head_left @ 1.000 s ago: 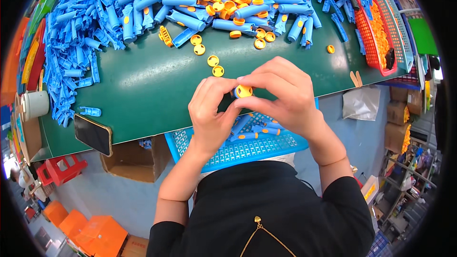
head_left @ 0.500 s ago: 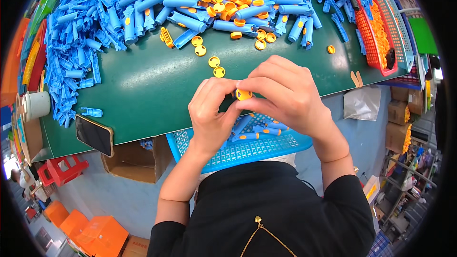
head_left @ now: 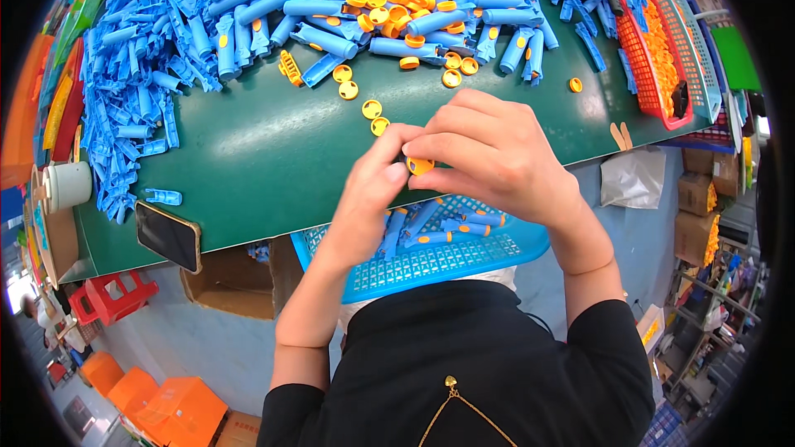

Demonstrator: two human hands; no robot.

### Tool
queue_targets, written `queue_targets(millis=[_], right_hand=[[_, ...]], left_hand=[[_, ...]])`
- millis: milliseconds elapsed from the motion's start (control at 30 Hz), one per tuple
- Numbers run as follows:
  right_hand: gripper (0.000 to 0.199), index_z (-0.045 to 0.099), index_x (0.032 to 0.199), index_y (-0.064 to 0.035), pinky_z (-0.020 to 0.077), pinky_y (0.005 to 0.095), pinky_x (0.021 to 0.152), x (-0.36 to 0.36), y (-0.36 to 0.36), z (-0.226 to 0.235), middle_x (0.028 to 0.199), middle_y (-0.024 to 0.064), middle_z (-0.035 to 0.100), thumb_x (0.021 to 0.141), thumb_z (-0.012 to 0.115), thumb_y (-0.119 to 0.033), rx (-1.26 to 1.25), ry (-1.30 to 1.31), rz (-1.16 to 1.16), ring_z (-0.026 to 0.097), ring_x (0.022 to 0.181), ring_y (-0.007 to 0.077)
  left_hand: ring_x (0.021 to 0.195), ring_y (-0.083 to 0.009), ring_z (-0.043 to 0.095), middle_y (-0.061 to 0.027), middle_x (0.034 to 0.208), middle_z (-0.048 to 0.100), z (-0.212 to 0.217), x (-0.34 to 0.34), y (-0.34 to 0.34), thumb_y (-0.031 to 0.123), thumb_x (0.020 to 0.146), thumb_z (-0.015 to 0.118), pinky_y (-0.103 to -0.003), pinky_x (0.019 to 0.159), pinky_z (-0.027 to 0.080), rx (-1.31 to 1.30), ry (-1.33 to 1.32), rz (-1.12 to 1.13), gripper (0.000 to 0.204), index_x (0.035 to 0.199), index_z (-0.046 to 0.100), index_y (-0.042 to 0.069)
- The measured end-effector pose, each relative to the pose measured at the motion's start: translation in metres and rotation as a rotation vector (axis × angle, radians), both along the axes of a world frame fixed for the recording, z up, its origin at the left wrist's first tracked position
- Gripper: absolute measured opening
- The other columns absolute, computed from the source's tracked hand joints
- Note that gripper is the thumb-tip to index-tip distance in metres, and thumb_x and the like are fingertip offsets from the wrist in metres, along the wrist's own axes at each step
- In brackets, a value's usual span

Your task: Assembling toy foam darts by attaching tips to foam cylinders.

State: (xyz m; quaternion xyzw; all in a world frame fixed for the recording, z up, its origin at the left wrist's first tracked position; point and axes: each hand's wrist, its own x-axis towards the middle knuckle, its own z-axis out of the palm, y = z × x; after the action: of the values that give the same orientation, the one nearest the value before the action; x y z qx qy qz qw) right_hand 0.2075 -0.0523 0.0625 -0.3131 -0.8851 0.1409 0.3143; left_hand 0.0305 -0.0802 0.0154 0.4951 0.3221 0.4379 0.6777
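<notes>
Above the table's near edge, my right hand (head_left: 497, 153) pinches a small round orange cap (head_left: 420, 166) between thumb and fingers. My left hand (head_left: 373, 190) is right beside it with its fingers curled in; what they hold, if anything, is hidden. Just beyond my hands, several yellow-orange caps (head_left: 371, 108) lie in a loose line on the green table (head_left: 248, 141). Below my hands, a blue plastic basket (head_left: 414, 280) holds several blue tube-shaped pieces (head_left: 435, 238) with orange spots.
A large heap of blue plastic pieces (head_left: 190, 25) covers the far and left table, with orange caps (head_left: 397, 8) on it. At right stands a red basket (head_left: 638, 37) of orange parts. A phone (head_left: 168, 236) leans at the front left edge, near a white cup (head_left: 68, 185).
My left hand has turned, its thumb drawing back from the cap and its fingers curling in. My right hand keeps its pinch, having shifted slightly left with the cap.
</notes>
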Motion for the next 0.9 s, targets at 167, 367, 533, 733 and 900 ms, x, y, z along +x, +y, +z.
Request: queue_targets(millis=[167, 367, 533, 733, 900], right_hand=[[0.027, 0.067, 0.084, -0.0066, 0.0464, 0.0311, 0.062, -0.002, 0.004, -0.004, 0.075, 0.0026, 0.059, 0.063, 0.081, -0.017, -0.030, 0.068, -0.009, 0.053, 0.072, 0.0216], [0.030, 0.070, 0.086, -0.0054, 0.0426, 0.0303, 0.065, 0.002, 0.006, -0.032, 0.071, 0.0005, 0.055, 0.063, 0.083, -0.020, -0.230, 0.323, 0.025, 0.050, 0.071, 0.0175], [0.031, 0.072, 0.091, -0.0065, 0.0418, 0.0314, 0.070, 0.004, 0.002, -0.038, 0.072, 0.0013, 0.055, 0.065, 0.083, -0.019, -0.282, 0.372, 0.047, 0.051, 0.073, 0.0182], [0.025, 0.071, 0.101, -0.0074, 0.0418, 0.0332, 0.070, 0.016, 0.024, -0.034, 0.079, 0.0046, 0.058, 0.077, 0.073, -0.011, -0.042, 0.176, -0.233, 0.053, 0.077, 0.0211], [0.022, 0.069, 0.093, -0.0083, 0.0460, 0.0338, 0.068, 0.006, 0.053, -0.062, 0.082, 0.0038, 0.056, 0.072, 0.075, -0.009, 0.325, -0.115, -0.326, 0.054, 0.078, 0.0213]], left_hand=[[0.094, -0.0192, 0.053, -0.0119, 0.098, 0.053, -0.011, 0.012, -0.002, 0.042, 0.095, 0.035, -0.030, 0.086, 0.041, 0.005, 0.015, 0.024, 0.049, 0.106, 0.052, -0.004], [0.092, -0.0196, 0.053, -0.0119, 0.096, 0.052, -0.012, 0.016, 0.000, 0.042, 0.094, 0.034, -0.030, 0.083, 0.042, 0.086, 0.045, 0.035, 0.052, 0.101, 0.054, -0.005], [0.090, -0.0190, 0.053, -0.0114, 0.095, 0.053, -0.018, 0.009, 0.002, 0.040, 0.092, 0.035, -0.031, 0.082, 0.042, 0.123, 0.067, -0.003, 0.048, 0.100, 0.055, -0.004], [0.090, -0.0275, 0.058, -0.0122, 0.090, 0.062, 0.018, -0.003, -0.006, 0.027, 0.094, 0.049, -0.035, 0.082, 0.045, 0.374, 0.366, -0.082, 0.030, 0.100, 0.062, 0.001], [0.087, -0.0299, 0.055, -0.0115, 0.089, 0.061, 0.015, -0.046, 0.062, 0.018, 0.089, 0.060, -0.040, 0.082, 0.043, 0.678, 1.121, 0.536, 0.017, 0.098, 0.065, 0.004]])
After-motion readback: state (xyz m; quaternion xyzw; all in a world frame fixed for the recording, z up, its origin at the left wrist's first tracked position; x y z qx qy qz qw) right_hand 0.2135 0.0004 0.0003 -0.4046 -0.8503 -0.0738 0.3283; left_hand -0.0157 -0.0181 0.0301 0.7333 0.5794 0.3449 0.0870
